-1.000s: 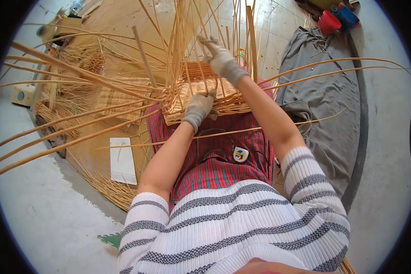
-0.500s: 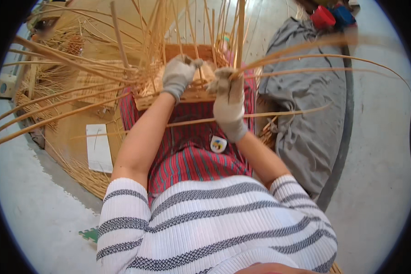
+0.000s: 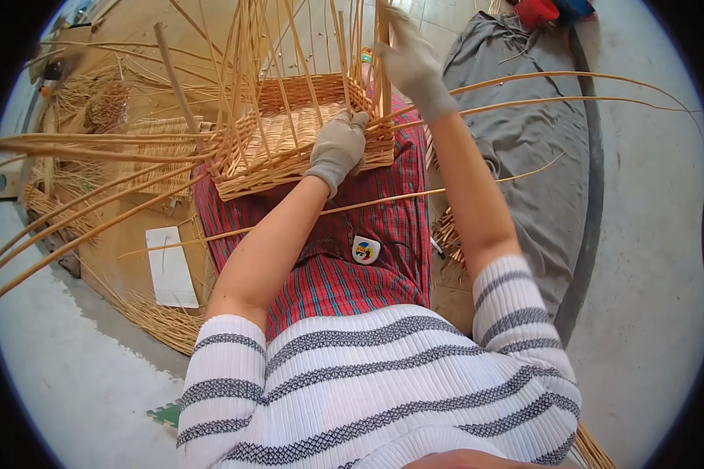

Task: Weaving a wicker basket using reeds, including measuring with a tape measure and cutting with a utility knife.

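Observation:
A rectangular wicker basket with low woven walls rests on my lap. Upright willow stakes rise from its sides, and long willow rods stick out to the left. My left hand, in a light work glove, is closed over the near wall toward its right end. My right hand, also gloved, is raised beside the thick upright stake at the right corner. Its fingers are stretched upward and slightly blurred, thumb apart. Two rods run rightward from that corner, passing by my right wrist.
A loose rod lies across my red checked apron. Left on the board are a woven panel, a white sheet and bundled rods. Grey cloth covers something at the right, with a red container beyond.
My right hand has left the near wall and gone up and away beside the corner stake. My left hand has shifted right along the wall. The basket has tilted and sits slightly lower in view.

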The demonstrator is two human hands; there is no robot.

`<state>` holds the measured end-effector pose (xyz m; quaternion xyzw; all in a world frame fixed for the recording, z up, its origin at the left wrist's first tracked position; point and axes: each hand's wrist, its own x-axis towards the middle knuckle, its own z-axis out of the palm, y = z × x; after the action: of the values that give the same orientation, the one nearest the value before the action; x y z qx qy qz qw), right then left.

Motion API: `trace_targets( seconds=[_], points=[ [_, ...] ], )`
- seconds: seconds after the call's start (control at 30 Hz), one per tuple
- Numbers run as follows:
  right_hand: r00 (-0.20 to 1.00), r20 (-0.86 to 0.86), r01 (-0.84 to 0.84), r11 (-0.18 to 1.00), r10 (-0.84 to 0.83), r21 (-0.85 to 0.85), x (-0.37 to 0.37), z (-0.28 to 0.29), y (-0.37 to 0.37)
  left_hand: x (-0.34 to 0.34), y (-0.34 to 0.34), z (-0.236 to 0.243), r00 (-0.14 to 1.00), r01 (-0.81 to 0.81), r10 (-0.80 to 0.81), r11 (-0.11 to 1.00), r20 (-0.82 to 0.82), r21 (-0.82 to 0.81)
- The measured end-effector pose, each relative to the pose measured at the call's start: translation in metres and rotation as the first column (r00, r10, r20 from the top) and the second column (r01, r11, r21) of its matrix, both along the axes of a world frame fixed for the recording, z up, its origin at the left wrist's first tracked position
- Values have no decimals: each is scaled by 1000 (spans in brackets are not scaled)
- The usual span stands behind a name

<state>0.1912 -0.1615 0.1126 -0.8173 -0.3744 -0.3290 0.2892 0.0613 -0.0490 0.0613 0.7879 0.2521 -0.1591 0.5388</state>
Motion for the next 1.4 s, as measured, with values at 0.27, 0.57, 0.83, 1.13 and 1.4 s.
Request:
trace_targets(
  seconds=[0.27, 0.57, 0.83, 1.13, 1.4],
  points=[
    [550, -647, -84, 735, -529, -672, 44, -54, -60, 1, 5, -21, 969, 54, -118, 959, 217, 280],
    [228, -874, -224, 897, 429, 382, -128, -19, 41, -125, 99, 0, 847, -30, -497, 308, 188, 951],
    [406, -914, -182, 980, 3, -77, -115, -82, 180, -99, 138, -32, 836, 272, -545, 504, 58, 820],
    [693, -715, -199, 929, -92, -313, -106, -112, 181, -99, 131, -30, 896, 187, -434, 554, 89, 811],
    [437, -762, -343, 871, 478, 350, -148, -109, 120, -133, 119, -37, 775, 80, -555, 560, 302, 825]
  ],
)
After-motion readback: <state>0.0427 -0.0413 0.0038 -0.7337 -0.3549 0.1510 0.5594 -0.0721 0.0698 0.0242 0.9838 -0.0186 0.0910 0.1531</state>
